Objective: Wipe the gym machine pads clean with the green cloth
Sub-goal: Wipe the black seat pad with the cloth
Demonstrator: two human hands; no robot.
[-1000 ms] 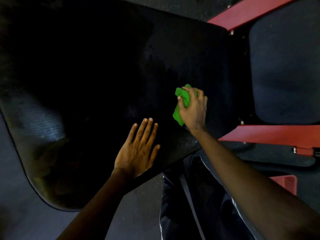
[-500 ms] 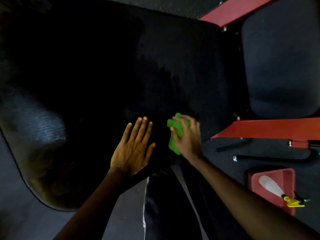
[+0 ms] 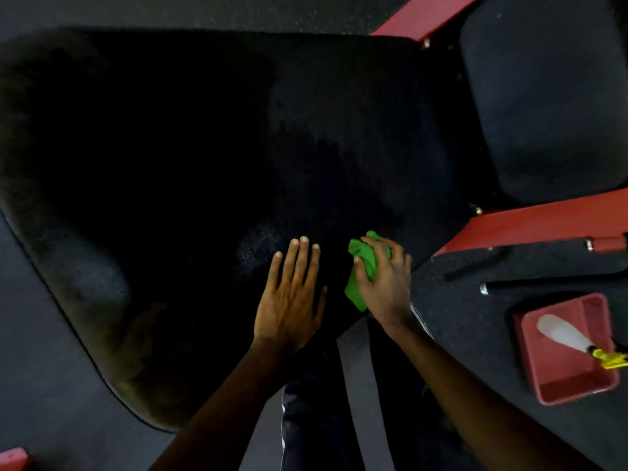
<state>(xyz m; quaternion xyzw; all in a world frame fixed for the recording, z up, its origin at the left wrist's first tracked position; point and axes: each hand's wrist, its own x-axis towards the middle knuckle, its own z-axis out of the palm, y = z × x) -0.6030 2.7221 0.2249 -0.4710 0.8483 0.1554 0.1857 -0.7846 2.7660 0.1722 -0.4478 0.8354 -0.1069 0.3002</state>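
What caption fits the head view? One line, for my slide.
Right hand grips the green cloth on the machine pad, left hand flat beside it, spray bottle in a red tub.

The cloth point(image 3: 363, 263) is bright green. The big pad point(image 3: 210, 158) is black, the frame bar point(image 3: 530, 226) red, the tub point(image 3: 567, 355) red, the bottle point(image 3: 564, 334) white with a yellow nozzle.
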